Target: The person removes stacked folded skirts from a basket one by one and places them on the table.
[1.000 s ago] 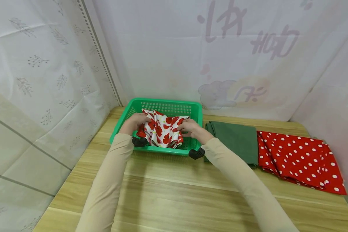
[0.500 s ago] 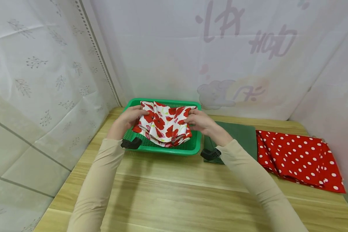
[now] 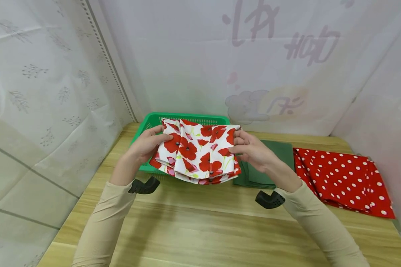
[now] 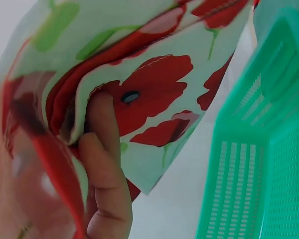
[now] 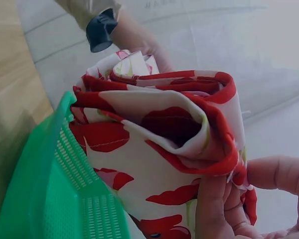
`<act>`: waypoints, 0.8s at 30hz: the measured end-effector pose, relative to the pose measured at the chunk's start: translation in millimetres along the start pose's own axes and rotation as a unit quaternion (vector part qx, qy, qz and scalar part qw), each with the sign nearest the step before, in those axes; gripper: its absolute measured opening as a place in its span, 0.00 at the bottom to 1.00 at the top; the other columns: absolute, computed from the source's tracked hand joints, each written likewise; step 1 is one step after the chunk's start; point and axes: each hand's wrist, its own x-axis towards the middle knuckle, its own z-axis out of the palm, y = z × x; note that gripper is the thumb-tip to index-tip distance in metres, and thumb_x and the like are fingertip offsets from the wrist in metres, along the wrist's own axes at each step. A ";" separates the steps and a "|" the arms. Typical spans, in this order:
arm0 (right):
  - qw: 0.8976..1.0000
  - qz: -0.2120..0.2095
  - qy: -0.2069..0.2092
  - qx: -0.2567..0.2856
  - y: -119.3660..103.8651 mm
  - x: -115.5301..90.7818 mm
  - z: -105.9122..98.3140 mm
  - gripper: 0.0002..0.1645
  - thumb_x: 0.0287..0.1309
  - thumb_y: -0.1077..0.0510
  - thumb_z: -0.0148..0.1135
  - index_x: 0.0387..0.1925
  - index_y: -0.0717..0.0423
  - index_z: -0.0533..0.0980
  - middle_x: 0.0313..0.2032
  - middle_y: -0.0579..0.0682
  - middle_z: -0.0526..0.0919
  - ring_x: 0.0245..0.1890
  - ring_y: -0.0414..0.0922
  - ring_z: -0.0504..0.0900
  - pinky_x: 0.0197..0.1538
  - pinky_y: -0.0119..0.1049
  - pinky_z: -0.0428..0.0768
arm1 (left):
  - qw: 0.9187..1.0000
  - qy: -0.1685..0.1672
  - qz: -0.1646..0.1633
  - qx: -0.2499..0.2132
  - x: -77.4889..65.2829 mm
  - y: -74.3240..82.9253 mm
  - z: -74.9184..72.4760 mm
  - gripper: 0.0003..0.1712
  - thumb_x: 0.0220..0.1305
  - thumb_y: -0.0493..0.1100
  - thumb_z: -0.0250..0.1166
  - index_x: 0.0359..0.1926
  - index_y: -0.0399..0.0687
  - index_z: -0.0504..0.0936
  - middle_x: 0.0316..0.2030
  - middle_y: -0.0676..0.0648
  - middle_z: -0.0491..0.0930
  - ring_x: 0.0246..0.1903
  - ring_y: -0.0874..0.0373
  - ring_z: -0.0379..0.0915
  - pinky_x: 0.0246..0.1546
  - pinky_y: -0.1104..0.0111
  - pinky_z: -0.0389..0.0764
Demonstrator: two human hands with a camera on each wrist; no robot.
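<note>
A folded white cloth with red poppies hangs between both hands, above the front part of the green basket. My left hand pinches its left end, thumb on the near face; in the left wrist view, fingers press against the fabric's underside. At the right end, my right hand grips the cloth between thumb and fingers. Several stacked layers of the poppy cloth show edge-on in the right wrist view. The cloth hides much of the basket's inside.
To the right of the basket lies a folded dark green cloth, partly behind the right hand. Beside it is a red cloth with white dots. All stand on a wooden table, with white printed curtains behind and at the sides.
Both hands have lifted the poppy cloth out of the basket, bringing it nearer and spreading it wider. The right hand has moved further right. The green and red cloths stay in place.
</note>
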 end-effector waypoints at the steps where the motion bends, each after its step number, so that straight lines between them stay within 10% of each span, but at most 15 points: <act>1: 1.000 -0.005 -0.004 0.000 1.0 -5.6 -0.6 0.25 0.59 0.68 0.52 0.56 0.63 0.55 0.33 0.47 0.65 0.41 0.41 0.72 0.39 0.33 0.74 | 1.000 -0.004 0.003 -0.004 -4.3 -1.6 2.2 0.30 0.67 0.40 0.54 0.67 0.39 0.56 0.43 0.51 0.78 0.35 0.59 0.81 0.38 0.65 0.81; 10: 0.999 -0.027 -0.040 -0.012 19.0 -54.9 -2.6 0.33 0.60 0.68 0.53 0.63 0.68 0.51 0.50 0.54 0.74 0.49 0.46 0.78 0.49 0.39 0.79 | 0.999 -0.027 0.029 -0.027 -41.6 -28.8 26.3 0.24 0.66 0.37 0.54 0.61 0.35 0.61 0.38 0.51 0.82 0.34 0.57 0.82 0.36 0.64 0.82; 24: 0.995 -0.048 -0.091 0.015 45.4 -117.5 -1.1 0.24 0.62 0.71 0.50 0.57 0.64 0.56 0.49 0.58 0.77 0.48 0.52 0.79 0.49 0.45 0.79 | 0.993 -0.078 0.072 -0.052 -83.4 -72.8 57.9 0.22 0.63 0.33 0.55 0.55 0.25 0.63 0.35 0.50 0.84 0.33 0.58 0.82 0.34 0.66 0.82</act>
